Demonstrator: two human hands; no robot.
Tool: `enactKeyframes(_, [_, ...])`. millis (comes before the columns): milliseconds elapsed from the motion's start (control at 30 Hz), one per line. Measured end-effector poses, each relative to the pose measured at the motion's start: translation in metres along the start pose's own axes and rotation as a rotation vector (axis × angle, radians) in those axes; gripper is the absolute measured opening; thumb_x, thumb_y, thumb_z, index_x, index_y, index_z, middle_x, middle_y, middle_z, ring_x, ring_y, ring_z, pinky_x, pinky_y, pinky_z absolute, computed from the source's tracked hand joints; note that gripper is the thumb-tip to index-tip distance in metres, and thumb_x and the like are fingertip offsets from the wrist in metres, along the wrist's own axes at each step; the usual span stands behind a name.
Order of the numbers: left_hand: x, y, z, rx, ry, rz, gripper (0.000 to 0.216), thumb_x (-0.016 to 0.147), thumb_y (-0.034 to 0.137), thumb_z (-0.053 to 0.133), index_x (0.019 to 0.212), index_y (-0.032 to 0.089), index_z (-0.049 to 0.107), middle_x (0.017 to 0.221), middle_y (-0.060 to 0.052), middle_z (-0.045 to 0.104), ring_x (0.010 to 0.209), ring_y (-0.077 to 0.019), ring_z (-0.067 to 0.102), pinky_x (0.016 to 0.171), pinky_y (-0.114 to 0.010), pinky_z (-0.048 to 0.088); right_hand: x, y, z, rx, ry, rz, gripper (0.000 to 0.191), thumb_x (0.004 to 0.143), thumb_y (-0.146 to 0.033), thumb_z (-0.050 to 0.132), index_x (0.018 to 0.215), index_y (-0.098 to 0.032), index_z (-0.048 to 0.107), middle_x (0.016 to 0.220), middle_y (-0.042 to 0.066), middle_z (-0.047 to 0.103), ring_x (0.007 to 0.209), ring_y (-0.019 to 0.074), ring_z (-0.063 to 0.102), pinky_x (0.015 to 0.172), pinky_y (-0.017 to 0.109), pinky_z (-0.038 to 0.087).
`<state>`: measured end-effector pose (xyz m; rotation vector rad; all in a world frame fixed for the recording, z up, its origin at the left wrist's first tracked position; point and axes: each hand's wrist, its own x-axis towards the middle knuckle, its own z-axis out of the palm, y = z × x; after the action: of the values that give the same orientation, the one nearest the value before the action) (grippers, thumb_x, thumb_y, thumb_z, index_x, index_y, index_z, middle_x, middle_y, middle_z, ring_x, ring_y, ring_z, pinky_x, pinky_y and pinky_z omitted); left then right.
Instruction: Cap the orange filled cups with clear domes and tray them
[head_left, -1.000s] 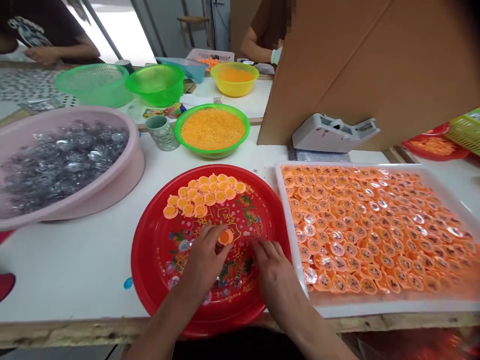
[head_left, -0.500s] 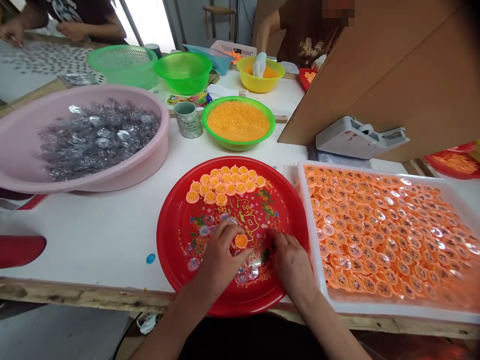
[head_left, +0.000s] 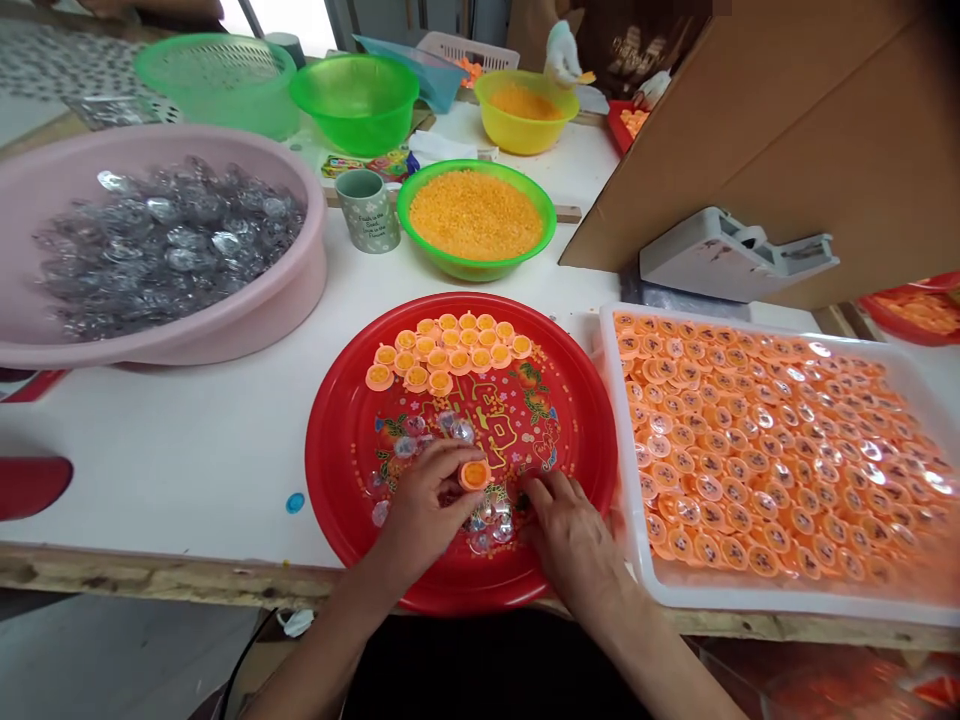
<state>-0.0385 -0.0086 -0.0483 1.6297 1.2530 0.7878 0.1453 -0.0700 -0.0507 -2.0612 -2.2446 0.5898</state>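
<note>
My left hand point(head_left: 426, 505) pinches a small orange cap point(head_left: 474, 473) over the red patterned tray point(head_left: 352, 520). My right hand point(head_left: 571, 535) lies on the tray just right of it, fingers bent down among several clear plastic lids point(head_left: 489, 520); what its fingertips hold is hidden. A cluster of filled orange caps point(head_left: 442, 358) is lined up at the tray's far side.
A white tray point(head_left: 780, 605) packed with sealed orange caps sits at the right. A pink basin point(head_left: 247, 310) of clear lids is at the left. Behind are a green bowl point(head_left: 475, 268) of orange granules, a mug point(head_left: 367, 210), cardboard point(head_left: 787, 130), and another person's gloved hand point(head_left: 561, 50).
The view has tilted down a little. My left hand still holds the orange cap, lifted slightly. My right hand has shifted a bit left among the clear lids.
</note>
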Motion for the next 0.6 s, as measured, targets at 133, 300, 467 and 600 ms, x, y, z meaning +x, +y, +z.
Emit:
enactKeyframes(133, [-0.004, 0.000, 0.009, 0.020, 0.035, 0.029, 0.017, 0.078, 0.012, 0.065, 0.092, 0.021, 0.066, 0.096, -0.005, 0.069, 0.090, -0.0196, 0.067, 0.070, -0.028, 0.057, -0.001, -0.002, 0.005, 0.191, 0.097, -0.058, 0.052, 0.081, 0.004, 0.044, 0.125, -0.023, 0.055, 0.119, 0.009, 0.057, 0.103, 0.0214, 0.059, 0.088, 0.032, 0.052])
enactKeyframes(300, [-0.008, 0.000, 0.013, 0.135, 0.068, 0.014, 0.014, 0.074, 0.010, 0.067, 0.080, 0.020, 0.060, 0.077, 0.001, 0.061, 0.071, -0.0153, 0.061, 0.063, -0.025, 0.050, -0.004, 0.000, -0.001, 0.021, 0.133, 0.020, 0.045, 0.080, -0.002, 0.052, 0.122, -0.018, 0.055, 0.111, 0.012, 0.061, 0.099, 0.0279, 0.059, 0.087, 0.043, 0.052])
enactKeyframes(467, [-0.010, -0.001, 0.016, 0.029, 0.096, -0.026, 0.017, 0.072, 0.010, 0.069, 0.080, 0.021, 0.059, 0.078, 0.002, 0.062, 0.072, -0.0146, 0.061, 0.062, -0.024, 0.050, -0.007, -0.004, 0.000, 0.012, 0.020, -0.011, 0.045, 0.078, 0.001, 0.050, 0.116, -0.021, 0.060, 0.111, 0.010, 0.064, 0.090, 0.0224, 0.065, 0.079, 0.032, 0.053])
enactKeyframes(600, [-0.010, -0.004, 0.016, -0.019, 0.106, -0.070, 0.021, 0.071, 0.011, 0.072, 0.087, 0.022, 0.062, 0.084, 0.001, 0.067, 0.079, -0.0164, 0.065, 0.069, -0.026, 0.054, -0.006, -0.004, 0.003, 0.269, 0.002, -0.033, 0.061, 0.076, 0.006, 0.043, 0.126, -0.027, 0.053, 0.115, 0.005, 0.063, 0.094, 0.0170, 0.068, 0.074, 0.022, 0.053])
